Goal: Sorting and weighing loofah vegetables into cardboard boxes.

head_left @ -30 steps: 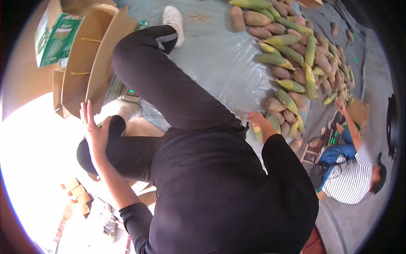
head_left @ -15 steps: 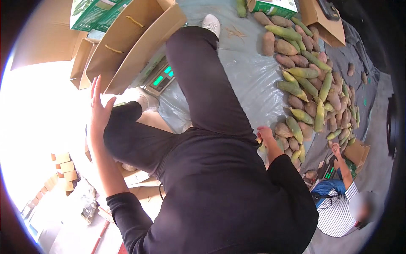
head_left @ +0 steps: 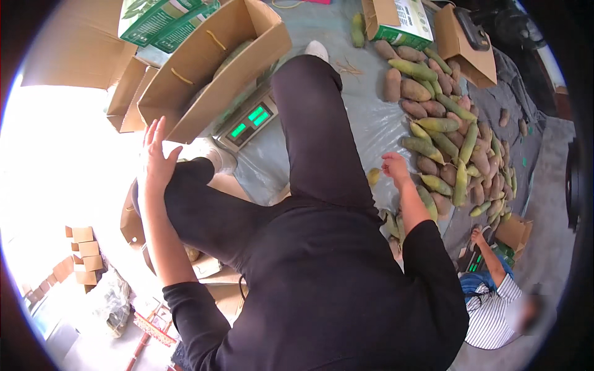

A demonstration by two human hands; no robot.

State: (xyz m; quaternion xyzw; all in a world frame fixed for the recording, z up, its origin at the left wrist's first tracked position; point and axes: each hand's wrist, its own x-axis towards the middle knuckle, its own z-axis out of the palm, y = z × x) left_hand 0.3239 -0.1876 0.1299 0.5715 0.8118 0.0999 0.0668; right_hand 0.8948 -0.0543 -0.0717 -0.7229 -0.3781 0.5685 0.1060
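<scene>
My left hand (head_left: 159, 162) is open, thumb apart from the raised fingers, beside the near corner of a tall cardboard box (head_left: 247, 68) with yellow cord handles. Greenish contents show partly inside that box. It stands on a digital scale (head_left: 244, 128) with lit green displays. My right hand (head_left: 396, 168) is held over the plastic sheet, left of the vegetable pile, its fingers curled in and nothing visible in them. Near its fingertips lies a small yellowish vegetable (head_left: 373, 177). The pile mixes green radishes (head_left: 439, 124) with brownish sweet potatoes (head_left: 413, 90).
Green-and-white printed cartons (head_left: 158, 25) stand at the far left. Another carton (head_left: 402, 28) and an open cardboard box (head_left: 464, 49) stand behind the pile. At the lower right a person in a striped shirt (head_left: 494, 315) reaches toward another scale (head_left: 475, 262). Folded cartons (head_left: 85, 253) are at left.
My right hand has come up and forward from beside my thigh, above the sheet. My left hand stays open by the box. The view has shifted, showing more of the scale.
</scene>
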